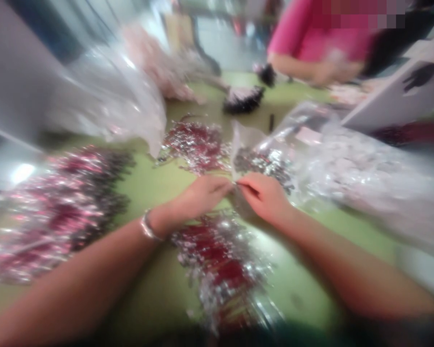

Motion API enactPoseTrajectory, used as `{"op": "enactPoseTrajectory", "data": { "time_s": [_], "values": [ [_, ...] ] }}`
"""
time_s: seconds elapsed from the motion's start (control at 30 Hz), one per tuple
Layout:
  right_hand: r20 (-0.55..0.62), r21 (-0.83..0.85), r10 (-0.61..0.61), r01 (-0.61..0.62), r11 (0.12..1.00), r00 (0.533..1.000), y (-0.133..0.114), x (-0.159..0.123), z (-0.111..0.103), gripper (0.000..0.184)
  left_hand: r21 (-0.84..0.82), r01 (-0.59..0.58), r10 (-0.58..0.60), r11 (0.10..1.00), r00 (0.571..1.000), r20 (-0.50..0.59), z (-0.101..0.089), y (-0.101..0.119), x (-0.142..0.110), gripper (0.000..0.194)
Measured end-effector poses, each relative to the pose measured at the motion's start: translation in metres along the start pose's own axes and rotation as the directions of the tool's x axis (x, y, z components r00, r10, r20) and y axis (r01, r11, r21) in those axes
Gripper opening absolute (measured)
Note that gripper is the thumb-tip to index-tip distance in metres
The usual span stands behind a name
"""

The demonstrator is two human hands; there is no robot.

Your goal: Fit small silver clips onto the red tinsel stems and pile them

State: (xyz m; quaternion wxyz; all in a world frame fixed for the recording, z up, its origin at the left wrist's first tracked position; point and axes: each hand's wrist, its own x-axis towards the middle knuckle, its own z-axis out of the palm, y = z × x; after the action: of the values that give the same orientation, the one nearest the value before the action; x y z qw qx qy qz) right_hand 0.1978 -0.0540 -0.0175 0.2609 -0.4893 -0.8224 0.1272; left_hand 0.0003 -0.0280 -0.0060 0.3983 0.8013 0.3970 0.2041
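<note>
My left hand, with a silver bracelet at the wrist, meets my right hand fingertip to fingertip above the table's middle. Both are closed in a pinch at the edge of a thin translucent plastic bag, whose film rises behind the fingers. Blur hides the exact grip. Below the hands lies a heap of red and silver shiny pieces. Just beyond them is another red and silver pile. Silvery pieces sit beyond my right hand.
Pink and silver bundles with dark ends cover the left of the green table. A large clear plastic bag stands behind them. Bagged white pieces fill the right side. Across the table, a person in a pink top sits near dark-tipped bundles.
</note>
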Motion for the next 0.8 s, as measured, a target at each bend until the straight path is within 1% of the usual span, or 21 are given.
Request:
{"op": "enactPoseTrajectory", "data": {
  "time_s": [0.07,0.13,0.23,0.33,0.4,0.47,0.57,0.63,0.7,0.77,0.8],
  "values": [
    [-0.037,-0.014,0.034,-0.034,0.999,0.999,0.001,-0.001,0.0,0.023,0.02,-0.033,0.033,0.999,0.999,-0.006,-0.001,-0.002,0.0,0.032],
    [-0.056,-0.007,0.041,-0.041,0.999,0.998,0.002,-0.002,-0.001,0.023,0.045,-0.059,0.06,0.997,0.998,-0.016,-0.001,-0.004,0.0,0.031],
    [-0.015,-0.01,-0.024,0.024,1.0,1.0,0.001,-0.003,-0.001,0.025,0.087,-0.079,0.079,0.993,0.997,-0.007,-0.001,-0.006,0.0,0.031],
    [0.006,-0.087,-0.088,0.089,0.992,0.996,-0.001,-0.004,-0.001,0.029,0.138,-0.073,0.072,0.988,0.997,0.012,-0.001,-0.007,-0.001,0.033],
    [-0.017,-0.158,-0.098,0.094,0.983,0.995,-0.003,-0.006,-0.001,0.031,0.155,-0.058,0.057,0.986,0.998,0.014,-0.001,-0.007,-0.001,0.034],
    [-0.059,-0.189,-0.098,0.085,0.978,0.993,-0.005,-0.007,-0.001,0.031,0.16,-0.054,0.053,0.986,0.999,0.011,-0.001,-0.008,-0.001,0.034],
    [-0.074,-0.138,-0.11,0.099,0.985,0.991,-0.005,-0.007,-0.001,0.03,0.171,-0.061,0.059,0.983,0.998,0.016,-0.001,-0.01,0.0,0.033],
    [-0.033,-0.073,-0.103,0.101,0.992,0.994,-0.004,-0.005,-0.003,0.029,0.187,-0.081,0.078,0.979,0.997,0.022,-0.001,-0.012,-0.001,0.033],
    [0.033,-0.002,-0.083,0.084,0.997,0.996,-0.001,-0.003,-0.006,0.026,0.237,-0.105,0.102,0.966,0.994,0.024,-0.001,-0.015,-0.002,0.032],
    [0.103,0.066,-0.061,0.054,0.996,0.993,0.0,-0.002,-0.009,0.022,0.337,-0.142,0.133,0.931,0.99,0.05,0.0,-0.016,-0.004,0.028],
    [0.139,0.095,-0.043,0.03,0.995,0.989,0.0,-0.002,-0.011,0.021,0.397,-0.166,0.146,0.903,0.986,0.081,0.0,-0.016,-0.005,0.025]
  ]
}}
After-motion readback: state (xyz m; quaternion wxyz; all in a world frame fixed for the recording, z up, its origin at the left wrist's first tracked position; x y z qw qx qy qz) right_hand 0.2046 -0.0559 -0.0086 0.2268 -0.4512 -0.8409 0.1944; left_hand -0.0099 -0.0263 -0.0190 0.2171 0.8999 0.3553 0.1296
